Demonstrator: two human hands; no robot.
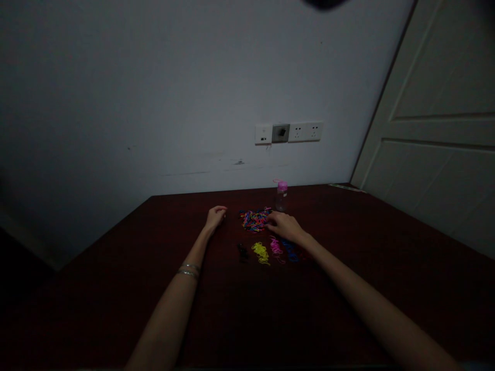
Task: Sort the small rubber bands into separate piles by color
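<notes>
A mixed heap of small coloured rubber bands (254,220) lies on the dark red table. My right hand (285,225) reaches over its right edge, thumb and fingers curled in on bands there; the exact band is too small to make out. My left hand (215,217) rests on the table left of the heap, its fingers loosely curled, with nothing visible in them. Nearer to me lie sorted groups: black bands (243,251), yellow bands (261,253), pink bands (276,248) and blue bands (290,251). Something dark red beside the blue group is hard to see under my right forearm.
Behind my right hand stands a clear bottle (281,200) with a pink lid. The table (247,319) meets a pale wall (174,103) carrying a row of sockets and a switch (288,133). A white panelled door (436,129) is at the right. The room is dim.
</notes>
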